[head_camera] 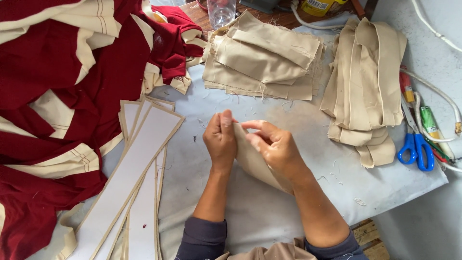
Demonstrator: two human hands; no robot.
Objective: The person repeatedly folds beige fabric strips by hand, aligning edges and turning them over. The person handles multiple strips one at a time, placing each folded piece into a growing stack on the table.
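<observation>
Beige cloth piece (252, 161): held up over the middle of the table between both hands, its top edge pinched at the fingertips, the rest hanging down under the right wrist toward the person.
Left hand (220, 139): closed on the piece's upper left edge, thumb up, knuckles toward the camera.
Right hand (274, 147): fingers bent in from the right, pinching the same top edge — touching the left hand at the tips.
Table (308, 125): covered in pale grey-white cloth, strewn with loose threads.
Folded stack (262, 58): beige pieces piled flat beyond the hands, edges frayed.
Strip pile (365, 82): long beige strips laid lengthwise to the right of the stack, ends reaching down near the table's right side.
White strips (139, 178): long white bands with beige borders, fanned out left of the left arm, running from near the red cloth down to the bottom edge.
Red cloth (57, 96): dark red garments with cream bands, heaped over the whole left side, overlapping the white strips' upper ends.
Scissors (416, 144): blue-handled, lying at the table's right edge just beside the strip pile.
Cord (442, 96): white, curving past the scissors.
Bottle (222, 12): clear plastic, standing at the far edge — only its lower part was in view.
Sleeves (204, 236): dark blue-grey, pushed up both forearms.
</observation>
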